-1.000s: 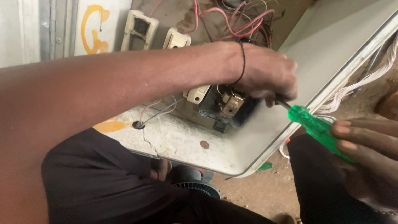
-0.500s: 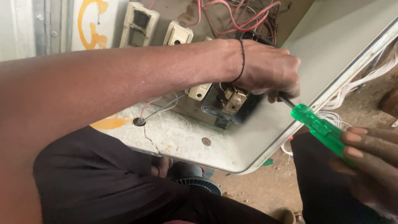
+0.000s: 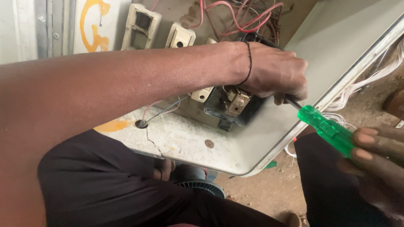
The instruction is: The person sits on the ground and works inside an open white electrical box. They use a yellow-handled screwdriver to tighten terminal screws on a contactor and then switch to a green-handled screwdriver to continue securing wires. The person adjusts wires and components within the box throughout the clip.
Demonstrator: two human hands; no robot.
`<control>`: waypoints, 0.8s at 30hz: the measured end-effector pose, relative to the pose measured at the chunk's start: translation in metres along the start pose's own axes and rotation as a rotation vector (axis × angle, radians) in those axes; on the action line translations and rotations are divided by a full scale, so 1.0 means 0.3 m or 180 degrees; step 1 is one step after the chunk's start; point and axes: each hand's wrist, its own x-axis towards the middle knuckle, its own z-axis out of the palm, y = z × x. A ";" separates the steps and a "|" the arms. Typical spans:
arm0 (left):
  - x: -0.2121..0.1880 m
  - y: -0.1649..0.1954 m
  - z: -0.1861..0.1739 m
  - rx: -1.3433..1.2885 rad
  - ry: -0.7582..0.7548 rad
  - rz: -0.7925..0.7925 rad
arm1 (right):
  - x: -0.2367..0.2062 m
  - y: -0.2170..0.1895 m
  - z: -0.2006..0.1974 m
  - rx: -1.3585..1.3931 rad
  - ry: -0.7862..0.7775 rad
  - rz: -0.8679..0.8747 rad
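Note:
My left hand (image 3: 273,71) reaches across from the left and is closed over the top of a dark electrical part (image 3: 233,105) with brass contacts, mounted on a pale metal panel (image 3: 189,138). The black shaft of a screwdriver disappears under its fingers. My right hand (image 3: 376,164), at the lower right, grips the translucent green screwdriver handle (image 3: 328,130), which slants up and left toward the part. A thin black band circles my left wrist.
Cream switch blocks (image 3: 141,27) and tangled red wires (image 3: 240,14) sit on the panel's far side. White wires (image 3: 362,86) trail off its right edge. The panel rests over my dark-clothed lap (image 3: 105,185), above a dirt floor (image 3: 269,189).
Almost nothing differs. Both hands keep their hold, and the view has shifted only slightly.

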 end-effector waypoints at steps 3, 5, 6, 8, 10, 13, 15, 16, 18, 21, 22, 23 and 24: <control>0.013 -0.003 0.004 0.0189 -0.0031 0.0110 | -0.037 0.003 -0.006 0.0027 0.0011 0.0081; 0.016 -0.004 0.006 0.0251 -0.0031 0.0146 | -0.051 0.004 -0.006 0.0058 0.0011 0.0138; 0.017 -0.004 0.007 0.0286 -0.0029 0.0159 | -0.056 0.006 -0.005 0.0064 0.0022 0.0151; 0.017 -0.003 0.008 0.0297 -0.0031 0.0076 | -0.066 0.006 -0.002 0.0051 0.0003 0.0151; 0.017 -0.002 0.008 0.0273 -0.0042 0.0063 | -0.070 0.003 0.001 0.0052 0.0019 0.0159; 0.017 0.001 0.006 0.0255 -0.0136 0.0099 | -0.048 -0.015 0.002 0.0083 -0.0017 0.0189; 0.014 0.002 0.002 0.0294 -0.0259 0.0132 | -0.001 -0.031 -0.005 0.0075 -0.0119 0.0142; 0.011 0.002 0.000 0.0334 -0.0286 0.0084 | 0.031 -0.041 -0.003 0.0070 -0.0170 0.0125; 0.002 0.004 -0.003 0.0388 -0.0330 -0.0018 | 0.115 -0.047 -0.012 0.0201 -0.0358 -0.0390; -0.015 0.004 -0.006 -0.0053 -0.0338 0.0130 | 0.226 -0.070 -0.005 0.0660 -0.0660 -0.1014; -0.019 0.006 -0.003 -0.0153 -0.0338 0.0117 | 0.250 -0.080 -0.001 0.0836 -0.0768 -0.1123; -0.020 0.009 0.002 -0.0251 -0.0339 0.0109 | 0.267 -0.089 0.006 0.0822 -0.0748 -0.1075; -0.019 0.010 0.006 -0.0354 -0.0341 0.0106 | 0.277 -0.092 0.009 0.0806 -0.0730 -0.1020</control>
